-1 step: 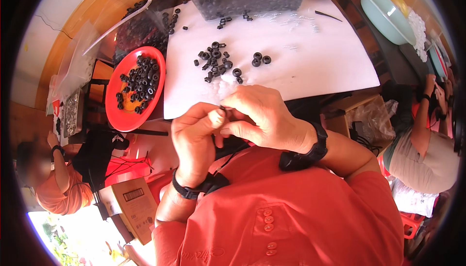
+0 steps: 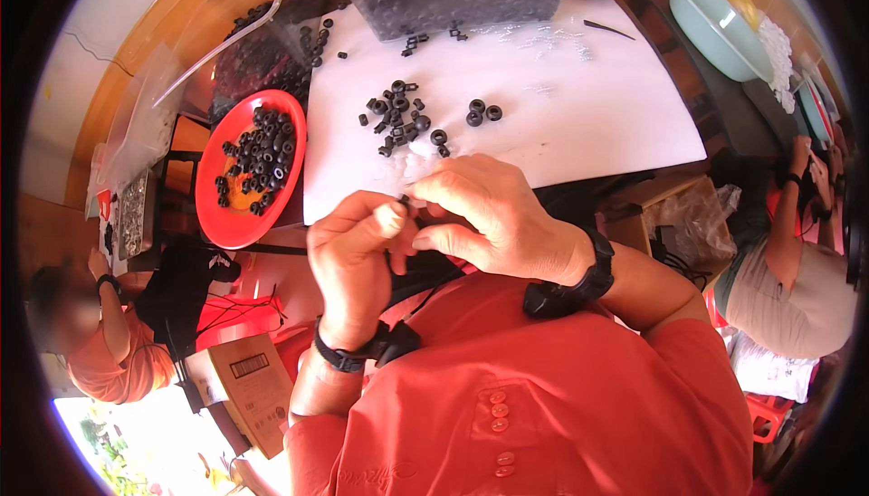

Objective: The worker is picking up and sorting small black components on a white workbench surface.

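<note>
I pinch a small black part point(image 2: 405, 199) between my left hand point(image 2: 355, 256) and right hand point(image 2: 493, 220), fingertips clamped on it at the near edge of the white sheet point(image 2: 579, 107). Fitting seems underway; next calls for steady, aligned pressure.

Hands pressed together at chest height

The left hand point(image 2: 358, 252) and right hand point(image 2: 493, 215) meet fingertip to fingertip, fingers curled in a pinch, both wrists bent inward.
</note>
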Motion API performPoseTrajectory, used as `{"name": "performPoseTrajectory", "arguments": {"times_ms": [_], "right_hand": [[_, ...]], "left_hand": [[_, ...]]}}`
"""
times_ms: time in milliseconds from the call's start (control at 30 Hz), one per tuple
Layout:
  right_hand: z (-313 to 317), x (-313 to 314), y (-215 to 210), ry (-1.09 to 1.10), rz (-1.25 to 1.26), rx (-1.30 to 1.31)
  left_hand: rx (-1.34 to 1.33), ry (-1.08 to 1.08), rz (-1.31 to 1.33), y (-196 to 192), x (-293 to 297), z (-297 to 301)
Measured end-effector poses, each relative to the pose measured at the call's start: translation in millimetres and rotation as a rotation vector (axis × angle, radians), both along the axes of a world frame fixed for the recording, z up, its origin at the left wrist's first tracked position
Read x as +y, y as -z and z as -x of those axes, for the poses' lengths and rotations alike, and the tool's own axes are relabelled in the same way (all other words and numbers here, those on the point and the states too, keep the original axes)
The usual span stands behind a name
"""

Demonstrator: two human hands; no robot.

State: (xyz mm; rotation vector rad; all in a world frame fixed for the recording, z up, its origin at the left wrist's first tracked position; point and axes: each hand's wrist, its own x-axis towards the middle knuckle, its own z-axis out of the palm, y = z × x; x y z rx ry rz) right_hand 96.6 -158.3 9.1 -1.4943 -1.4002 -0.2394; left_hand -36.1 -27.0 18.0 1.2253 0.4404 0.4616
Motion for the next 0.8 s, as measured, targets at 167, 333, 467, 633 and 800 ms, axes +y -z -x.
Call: {"name": "performPoseTrajectory", "arguments": {"times_ms": [167,333,467,633,800], "right_hand": [[-71.5,-25.5,-7.6,0.484,0.191,-0.347],[-113.6,-37.1,-0.6,0.709,0.469,-0.534],[-115.6,-30.7,4.4,0.584,0.539,-0.595],[-119.4,-40.6,2.0,0.547,0.483,-0.494],[-125.3,-47.1,2.3,0.575,0.362,-0.370]], "left_hand": [[0.045,-0.341,-0.329,-31.3,54.5,13.6],[0.096,-0.434,-0.519,-33.3,116.0,2.4],[0.123,-0.530,-0.796,-30.8,93.2,-11.9],[0.050,-0.312,-0.714,-12.6,45.3,-21.7],[-0.037,-0.037,-0.606,6.8,5.7,-38.7]]}}
